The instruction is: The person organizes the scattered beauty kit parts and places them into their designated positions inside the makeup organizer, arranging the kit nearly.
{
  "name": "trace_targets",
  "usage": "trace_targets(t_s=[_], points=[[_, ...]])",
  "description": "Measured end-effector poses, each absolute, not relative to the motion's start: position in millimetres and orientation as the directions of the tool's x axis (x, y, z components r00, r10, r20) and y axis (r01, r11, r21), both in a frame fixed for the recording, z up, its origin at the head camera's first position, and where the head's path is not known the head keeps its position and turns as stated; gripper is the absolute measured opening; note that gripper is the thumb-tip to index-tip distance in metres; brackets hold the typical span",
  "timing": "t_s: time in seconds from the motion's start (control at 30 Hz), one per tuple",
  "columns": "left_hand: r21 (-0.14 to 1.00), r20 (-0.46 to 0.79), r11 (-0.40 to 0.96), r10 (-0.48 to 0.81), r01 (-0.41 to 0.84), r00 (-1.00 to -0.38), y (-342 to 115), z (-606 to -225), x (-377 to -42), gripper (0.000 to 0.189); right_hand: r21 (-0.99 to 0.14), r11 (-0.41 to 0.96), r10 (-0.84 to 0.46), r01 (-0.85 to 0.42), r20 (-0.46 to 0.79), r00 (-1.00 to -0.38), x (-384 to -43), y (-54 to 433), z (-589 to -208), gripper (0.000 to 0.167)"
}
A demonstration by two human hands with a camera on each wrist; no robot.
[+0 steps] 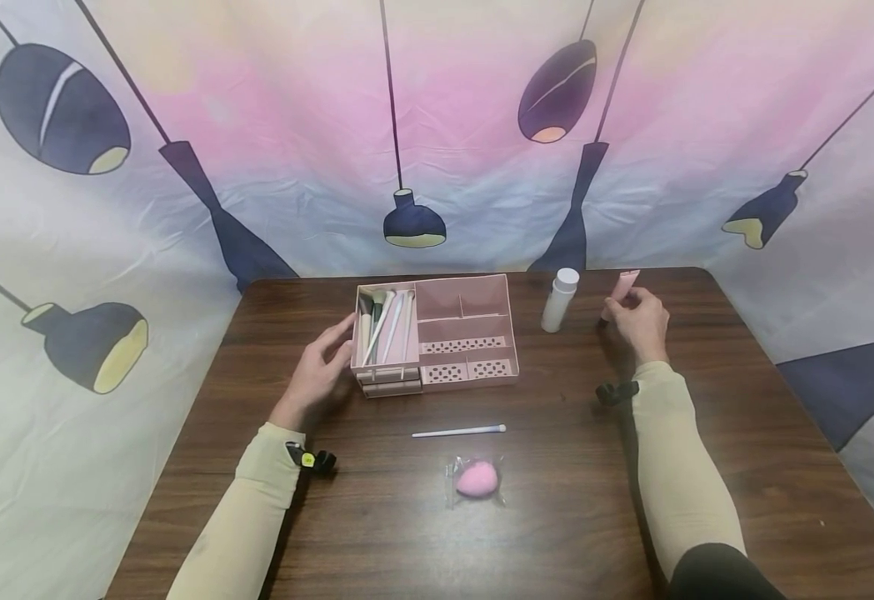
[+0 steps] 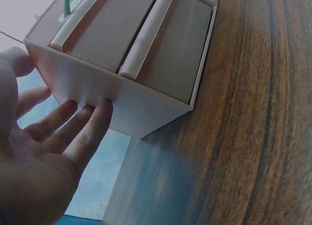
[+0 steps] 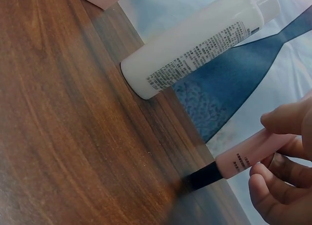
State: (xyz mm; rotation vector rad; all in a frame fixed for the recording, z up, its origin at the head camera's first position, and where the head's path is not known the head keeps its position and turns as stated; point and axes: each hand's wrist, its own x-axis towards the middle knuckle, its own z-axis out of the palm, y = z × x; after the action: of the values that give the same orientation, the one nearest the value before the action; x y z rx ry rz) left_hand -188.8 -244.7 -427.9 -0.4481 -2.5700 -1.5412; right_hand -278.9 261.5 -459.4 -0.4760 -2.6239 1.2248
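A pink desktop organizer (image 1: 466,300) stands at the back of the table, with several makeup brushes (image 1: 386,325) in its left compartment. My left hand (image 1: 318,367) rests straight fingertips on the organizer's left side; the left wrist view shows them on the plain side wall (image 2: 126,105) beside two drawers (image 2: 175,45). At the back right, my right hand (image 1: 642,321) pinches a pink squeeze tube (image 3: 243,159) between thumb and fingers. Its black cap (image 3: 202,177) points down, close over the table. A white bottle (image 1: 559,302) stands upright just left of that hand.
In front of the organizer a thin makeup brush (image 1: 459,432) lies crosswise on the brown table (image 1: 556,533). Nearer the front lies a pink makeup sponge (image 1: 477,479) in a clear wrapper. A printed curtain (image 1: 317,200) hangs behind the table's back edge.
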Motion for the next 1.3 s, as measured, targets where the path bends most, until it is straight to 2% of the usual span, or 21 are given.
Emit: trace_targets(t_s=[0.67, 0.87, 1.07, 1.3], points=[[0.826, 0.271, 0.457, 0.192, 0.331, -0.943, -245, -429, -191, 0.048, -0.765, 0.614, 0.377, 0.192, 0.072, -0.923, -275, 262, -439, 0.047], [0.833, 0.239, 0.461, 0.196, 0.305, -0.951, -246, -429, -190, 0.049, -0.746, 0.65, 0.355, 0.142, 0.134, -0.925, -271, 260, -427, 0.047], [0.841, 0.237, 0.449, 0.198, 0.303, -0.951, -247, -430, -190, 0.049, -0.72, 0.69, 0.334, 0.07, 0.232, -0.914, -269, 257, -418, 0.041], [0.844, 0.25, 0.435, 0.199, 0.314, -0.948, -246, -431, -191, 0.048, -0.71, 0.704, 0.314, 0.017, 0.29, -0.904, -264, 251, -405, 0.038]])
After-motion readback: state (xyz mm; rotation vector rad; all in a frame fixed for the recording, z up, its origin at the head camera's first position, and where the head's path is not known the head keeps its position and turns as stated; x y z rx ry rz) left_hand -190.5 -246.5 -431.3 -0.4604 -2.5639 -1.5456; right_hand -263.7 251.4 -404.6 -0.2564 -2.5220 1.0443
